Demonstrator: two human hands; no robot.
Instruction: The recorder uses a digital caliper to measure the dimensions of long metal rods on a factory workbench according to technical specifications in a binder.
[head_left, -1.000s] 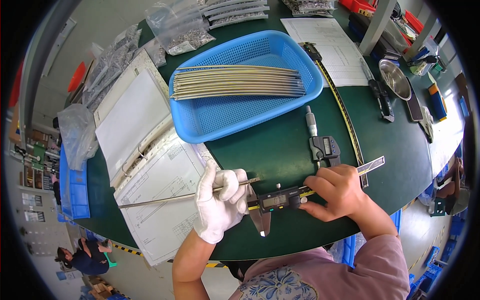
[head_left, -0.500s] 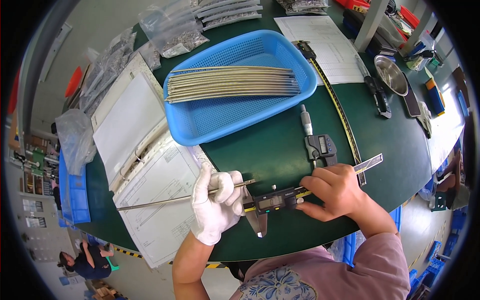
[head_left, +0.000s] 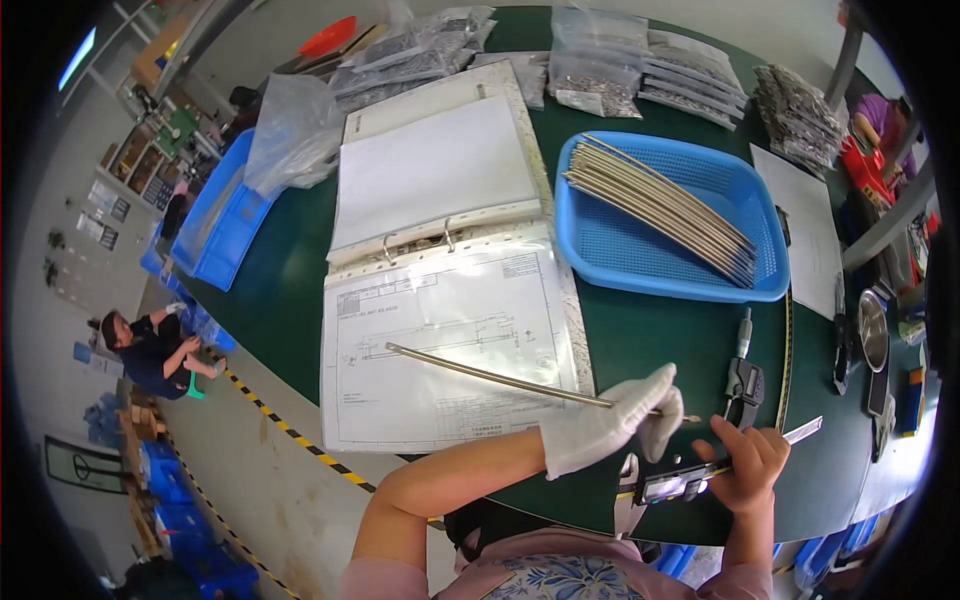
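My left hand [head_left: 622,420], in a white glove, is closed around a thin metal rod [head_left: 480,374]. The rod's long end reaches left over a drawing page [head_left: 420,300] in a ring binder; its short end sticks out past the gloved fingers. A digital caliper [head_left: 670,486] is in my right hand [head_left: 752,465], which is bare, with a fingertip raised near the rod's short end. The caliper's jaws [head_left: 627,505] sit below the glove, apart from the rod. Beyond my hands, a bundle of similar rods [head_left: 660,205] lies in a blue perforated basket [head_left: 670,282].
A digital micrometer [head_left: 744,375] lies beyond my right hand. Bags of small metal parts [head_left: 595,75] line the table's far side. At right are a metal bowl [head_left: 873,325] and a phone [head_left: 878,393]. A blue bin [head_left: 225,215] stands left; a seated person [head_left: 155,350] is behind it.
The view has swung left, so the binder now sits mid-picture. The rod's short end has moved away from the caliper jaws, and a right finger has lifted off the caliper.
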